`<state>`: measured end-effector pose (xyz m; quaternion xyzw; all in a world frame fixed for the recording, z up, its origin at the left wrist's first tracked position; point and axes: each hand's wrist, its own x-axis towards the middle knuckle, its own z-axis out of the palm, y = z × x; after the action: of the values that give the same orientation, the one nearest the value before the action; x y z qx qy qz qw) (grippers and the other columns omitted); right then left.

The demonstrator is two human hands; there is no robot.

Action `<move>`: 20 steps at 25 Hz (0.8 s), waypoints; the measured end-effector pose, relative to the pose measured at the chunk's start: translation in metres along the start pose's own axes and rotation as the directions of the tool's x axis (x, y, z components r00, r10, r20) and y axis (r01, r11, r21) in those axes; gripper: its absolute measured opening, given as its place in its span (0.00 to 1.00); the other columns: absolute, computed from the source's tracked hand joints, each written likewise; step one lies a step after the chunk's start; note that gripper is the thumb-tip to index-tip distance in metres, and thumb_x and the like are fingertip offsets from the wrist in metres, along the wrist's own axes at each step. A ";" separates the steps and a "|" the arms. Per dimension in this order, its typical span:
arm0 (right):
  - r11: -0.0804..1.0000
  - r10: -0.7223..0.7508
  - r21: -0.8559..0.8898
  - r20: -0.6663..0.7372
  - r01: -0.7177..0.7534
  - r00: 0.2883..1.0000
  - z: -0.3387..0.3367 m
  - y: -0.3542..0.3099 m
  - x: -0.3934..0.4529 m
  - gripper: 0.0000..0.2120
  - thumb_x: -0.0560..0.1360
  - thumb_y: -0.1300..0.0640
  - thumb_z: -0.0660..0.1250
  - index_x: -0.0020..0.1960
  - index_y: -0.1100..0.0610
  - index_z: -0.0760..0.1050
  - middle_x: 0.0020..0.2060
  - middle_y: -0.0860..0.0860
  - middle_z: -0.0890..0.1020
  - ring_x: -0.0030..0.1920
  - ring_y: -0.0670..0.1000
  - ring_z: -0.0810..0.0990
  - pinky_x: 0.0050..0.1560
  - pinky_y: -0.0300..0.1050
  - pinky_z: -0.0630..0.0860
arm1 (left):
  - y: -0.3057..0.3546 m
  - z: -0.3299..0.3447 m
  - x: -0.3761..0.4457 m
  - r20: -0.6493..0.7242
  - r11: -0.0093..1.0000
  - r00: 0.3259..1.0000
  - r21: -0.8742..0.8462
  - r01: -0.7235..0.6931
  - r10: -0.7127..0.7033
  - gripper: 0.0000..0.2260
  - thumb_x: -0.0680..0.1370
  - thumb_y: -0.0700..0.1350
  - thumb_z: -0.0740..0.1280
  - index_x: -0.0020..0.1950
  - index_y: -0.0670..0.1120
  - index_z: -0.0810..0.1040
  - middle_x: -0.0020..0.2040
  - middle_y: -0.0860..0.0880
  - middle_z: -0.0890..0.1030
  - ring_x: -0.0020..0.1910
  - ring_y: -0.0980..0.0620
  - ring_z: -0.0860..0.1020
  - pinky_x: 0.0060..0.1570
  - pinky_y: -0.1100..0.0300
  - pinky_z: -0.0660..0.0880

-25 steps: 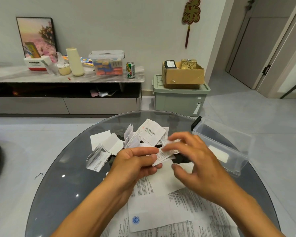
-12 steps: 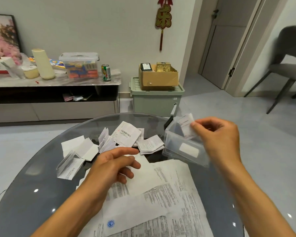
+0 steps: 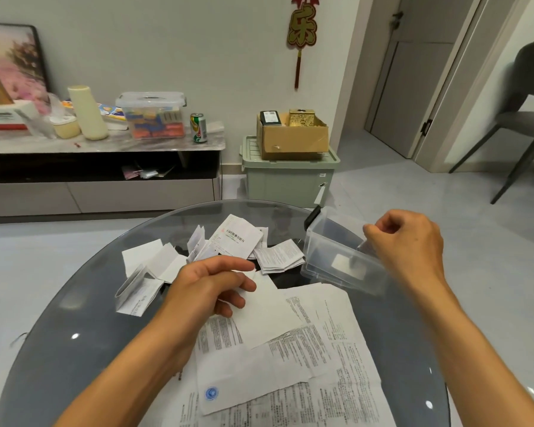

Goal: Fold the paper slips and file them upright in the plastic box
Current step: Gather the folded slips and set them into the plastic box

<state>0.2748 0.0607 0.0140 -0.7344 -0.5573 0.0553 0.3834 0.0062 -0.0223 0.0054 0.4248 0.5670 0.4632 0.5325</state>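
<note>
Clear box [image 3: 327, 257]: right hand [image 3: 407, 245] now inside, lowering pinched slip [image 3: 362, 248]; left hand [image 3: 210, 283] relaxed, empty; filing underway.

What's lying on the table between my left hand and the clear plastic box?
In the head view, a small stack of folded printed slips lies on the glass table between the left hand and the plastic box, with dark glass around it.
</note>
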 end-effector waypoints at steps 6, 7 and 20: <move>0.902 -0.367 0.201 -0.107 0.381 0.924 0.009 -0.035 -0.033 0.09 0.75 0.56 0.70 0.37 0.55 0.77 0.30 0.48 0.79 0.30 0.49 0.76 0.32 0.44 0.74 | 0.004 -0.016 0.011 -0.144 0.998 0.990 -0.055 -0.012 0.004 0.09 0.78 0.34 0.65 0.48 0.42 0.84 0.37 0.45 0.84 0.30 0.52 0.75 0.31 0.61 0.70; 0.871 -0.462 0.183 -0.009 0.456 0.887 0.020 -0.044 -0.041 0.05 0.75 0.56 0.70 0.41 0.54 0.78 0.32 0.47 0.81 0.32 0.50 0.78 0.34 0.45 0.75 | 0.004 -0.017 0.012 -0.164 0.998 0.987 -0.058 -0.009 -0.001 0.09 0.78 0.34 0.64 0.49 0.42 0.84 0.37 0.45 0.84 0.29 0.52 0.75 0.31 0.61 0.70; 0.944 -0.273 -0.092 0.320 0.316 0.907 0.096 -0.051 -0.057 0.14 0.79 0.55 0.60 0.35 0.57 0.70 0.32 0.53 0.78 0.34 0.57 0.75 0.30 0.47 0.64 | 0.000 -0.006 0.010 -0.101 0.999 0.994 -0.003 -0.039 0.038 0.09 0.77 0.35 0.66 0.46 0.45 0.85 0.39 0.46 0.86 0.31 0.54 0.77 0.33 0.61 0.71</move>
<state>0.1654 0.0638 -0.0413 -0.6497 -0.7166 0.0691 0.2443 -0.0001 -0.0128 0.0038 0.4104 0.5837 0.4956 0.4953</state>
